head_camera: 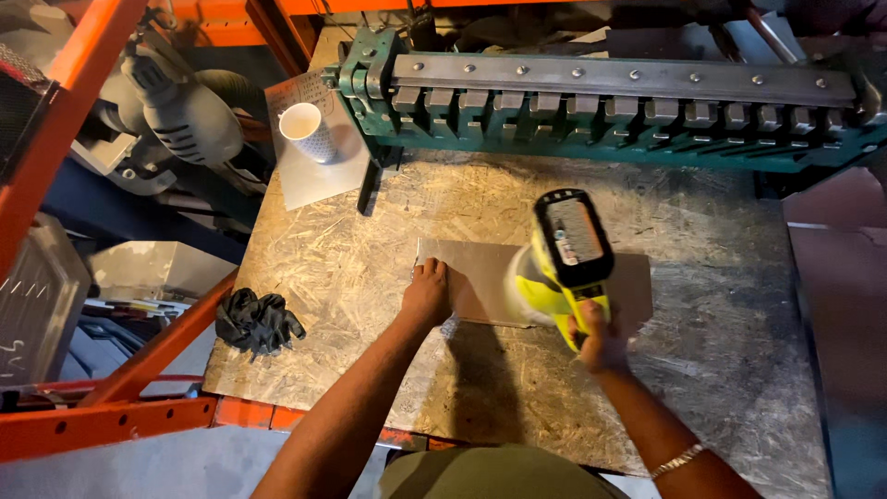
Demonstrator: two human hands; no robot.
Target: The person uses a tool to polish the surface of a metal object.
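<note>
Bare forearms, silver chain bracelet on right wrist, olive-green garment below.

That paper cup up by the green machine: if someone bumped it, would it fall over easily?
Probably yes. The paper cup looks thin-walled and light, and it already leans or lies on a loose white sheet, so a nudge could roll it. It would likely crush under a firm squeeze. Whether anything is inside cannot be told.

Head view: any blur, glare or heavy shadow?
Head view: yellow power tool in the right hand is motion-blurred at its front; left hand on the metal sheet is sharp; warm light, forearm shadows on the chipboard bench; no strong glare.
</note>
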